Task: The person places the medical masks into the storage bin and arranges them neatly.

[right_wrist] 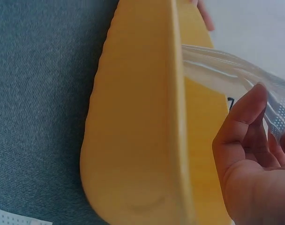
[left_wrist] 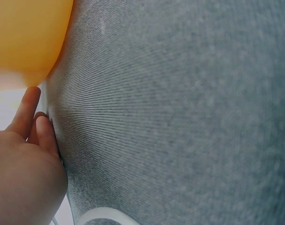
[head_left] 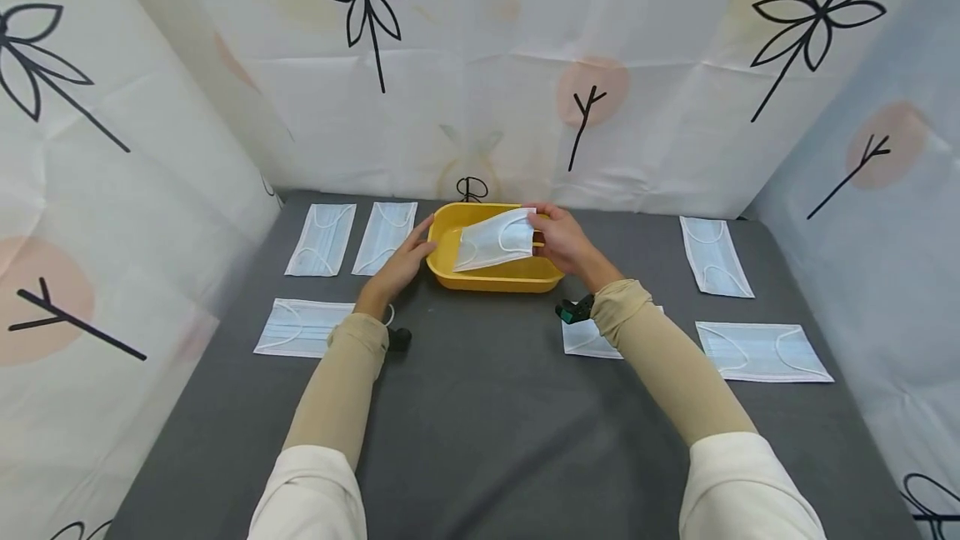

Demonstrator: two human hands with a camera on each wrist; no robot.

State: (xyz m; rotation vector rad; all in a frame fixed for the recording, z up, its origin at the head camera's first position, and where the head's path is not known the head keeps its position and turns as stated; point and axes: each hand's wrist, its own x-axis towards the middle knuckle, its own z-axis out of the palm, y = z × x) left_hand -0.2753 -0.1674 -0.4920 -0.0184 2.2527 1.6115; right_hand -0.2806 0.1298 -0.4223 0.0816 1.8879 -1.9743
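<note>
A yellow plastic basin [head_left: 495, 283] stands at the far middle of the table. My right hand [head_left: 567, 242] pinches the right end of a light-blue disposable face mask [head_left: 491, 242], which slants over the basin's inside. In the right wrist view the gathered end of the mask [right_wrist: 277, 105] sits between thumb and fingers, close beside the basin wall [right_wrist: 133, 108]. At the basin's left end is my left hand [head_left: 399, 267], its fingers extended along the rim. The left wrist view has a fingertip of the left hand [left_wrist: 25, 164] right at the yellow side.
Two masks, the outer one [head_left: 321, 240] and the inner one [head_left: 386, 237], lie back left, with another mask [head_left: 300, 328] in front. On the right are an upper mask [head_left: 716, 257], a lower mask [head_left: 763, 352] and one partly under the right forearm [head_left: 588, 340]. Patterned fabric [head_left: 480, 107] surrounds the grey table [head_left: 480, 423].
</note>
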